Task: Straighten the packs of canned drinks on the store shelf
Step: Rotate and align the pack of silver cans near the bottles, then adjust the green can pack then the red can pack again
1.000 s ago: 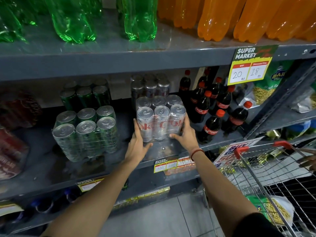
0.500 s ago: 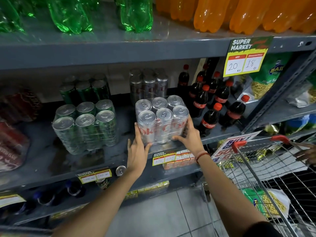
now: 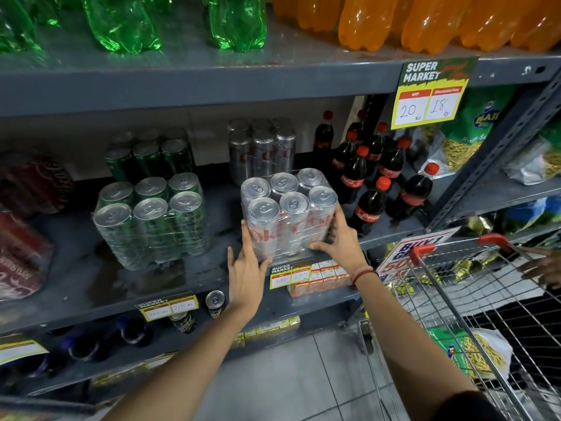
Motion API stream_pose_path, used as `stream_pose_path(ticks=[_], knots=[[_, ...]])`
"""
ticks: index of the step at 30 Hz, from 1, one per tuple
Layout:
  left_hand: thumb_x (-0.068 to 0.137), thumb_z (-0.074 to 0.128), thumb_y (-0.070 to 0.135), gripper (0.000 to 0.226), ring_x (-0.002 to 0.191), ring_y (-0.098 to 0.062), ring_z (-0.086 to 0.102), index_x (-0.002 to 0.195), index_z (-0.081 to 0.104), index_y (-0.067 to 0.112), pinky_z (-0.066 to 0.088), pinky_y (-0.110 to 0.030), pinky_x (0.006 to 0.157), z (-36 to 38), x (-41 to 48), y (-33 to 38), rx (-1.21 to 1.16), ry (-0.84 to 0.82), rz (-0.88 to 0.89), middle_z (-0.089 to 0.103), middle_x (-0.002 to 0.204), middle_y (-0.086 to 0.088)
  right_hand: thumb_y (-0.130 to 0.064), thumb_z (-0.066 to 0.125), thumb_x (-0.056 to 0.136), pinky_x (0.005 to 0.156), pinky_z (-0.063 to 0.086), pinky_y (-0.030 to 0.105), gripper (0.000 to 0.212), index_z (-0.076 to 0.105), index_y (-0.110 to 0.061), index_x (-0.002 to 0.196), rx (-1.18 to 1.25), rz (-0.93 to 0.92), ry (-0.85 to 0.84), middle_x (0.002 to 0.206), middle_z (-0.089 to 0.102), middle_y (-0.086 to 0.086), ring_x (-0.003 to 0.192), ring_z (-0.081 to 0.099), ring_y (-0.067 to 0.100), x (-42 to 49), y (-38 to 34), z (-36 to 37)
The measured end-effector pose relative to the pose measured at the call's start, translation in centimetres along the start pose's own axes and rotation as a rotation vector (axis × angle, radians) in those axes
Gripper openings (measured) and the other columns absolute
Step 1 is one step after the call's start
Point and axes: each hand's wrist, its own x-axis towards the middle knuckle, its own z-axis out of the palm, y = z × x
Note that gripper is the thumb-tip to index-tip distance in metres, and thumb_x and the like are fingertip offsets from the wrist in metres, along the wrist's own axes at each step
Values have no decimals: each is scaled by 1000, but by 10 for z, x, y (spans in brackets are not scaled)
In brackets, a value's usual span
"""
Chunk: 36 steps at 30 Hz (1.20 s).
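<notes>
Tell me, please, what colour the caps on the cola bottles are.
Red, clearest in the head view on the cola bottles.

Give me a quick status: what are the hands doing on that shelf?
Left hand and right hand each grip a side of the silver six-pack at the shelf edge. Green six-pack untouched. Cola bottles crowd its right side.

Between both hands, the shrink-wrapped pack of silver cans (image 3: 288,214) bears red lettering; left of the left hand (image 3: 246,273), the green can pack (image 3: 151,223).
</notes>
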Motion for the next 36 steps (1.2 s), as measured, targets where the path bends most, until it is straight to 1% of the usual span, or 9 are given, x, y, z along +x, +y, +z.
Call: stream_pose_path(ticks=[13, 17, 20, 22, 25, 28, 31, 32, 36], knots=[[73, 76, 13, 102, 67, -33, 66, 142, 1, 26, 31, -46, 111, -2, -2, 0, 21, 2, 17, 69, 72, -15, -5, 85, 65, 102, 46, 49, 125, 0, -46, 147, -42, 12, 64, 129, 61, 8, 120, 58, 24, -14, -2, 4], [80, 69, 24, 102, 96, -32, 65, 144, -10, 20, 24, -51, 113, -14, -4, 5, 27, -113, -43, 69, 105, -16, -16, 89, 61, 109, 41, 43, 128, 1, -36, 151, -3, -39, 96, 142, 50, 2, 130, 48, 18, -26, -16, 8], [79, 70, 32, 101, 124, -33, 50, 148, -3, 18, 30, -53, 109, -39, -5, 10, -66, -142, 15, 38, 147, -15, -35, 89, 60, 115, 28, 34, 126, 0, -40, 149, 49, -125, 221, 156, 30, 0, 142, 29, 13, -42, -40, 15], [79, 69, 34, 95, 138, -27, 32, 149, 5, 22, 29, -47, 112, -68, -4, 8, -112, -85, 98, 16, 157, -10, -47, 84, 62, 116, 22, 35, 120, 1, -39, 149, 21, -204, 326, 157, 22, 6, 145, 21, 17, -52, -61, 23], [81, 65, 38, 81, 143, -16, 16, 146, 18, 25, 18, -32, 114, -120, 2, -9, -116, 91, 190, 15, 157, -3, -56, 77, 66, 115, 20, 29, 111, 10, -30, 151, -37, -309, 425, 155, 24, 10, 144, 21, 20, -62, -101, 39], [79, 66, 41, 75, 142, -21, 18, 141, 30, 19, 18, -33, 114, -170, 14, -43, -11, 222, 177, 21, 154, -8, -56, 73, 70, 112, 11, 10, 104, 15, -27, 150, -40, -426, 333, 154, 28, 6, 140, 18, 7, -61, -141, 67], [73, 73, 43, 84, 143, -32, 15, 141, 32, 15, 23, -48, 113, -202, 29, -82, 108, 216, 90, 16, 154, -16, -52, 75, 72, 107, 6, 1, 102, 12, -33, 149, -38, -480, 145, 153, 29, 6, 138, 14, 0, -49, -171, 103], [71, 74, 44, 89, 143, -34, 12, 143, 30, 18, 23, -51, 112, -208, 33, -94, 128, 178, 44, 12, 156, -16, -49, 77, 71, 109, 9, 4, 104, 10, -34, 149, -56, -471, 85, 154, 28, 8, 139, 16, 4, -43, -178, 114], [63, 80, 47, 109, 144, -37, 1, 147, 13, 31, 22, -58, 111, -211, 45, -131, 88, -60, -127, -11, 157, -14, -43, 82, 67, 116, 25, 41, 116, 3, -34, 151, -172, -321, -161, 159, 13, 13, 147, 14, 26, -16, -184, 150]])
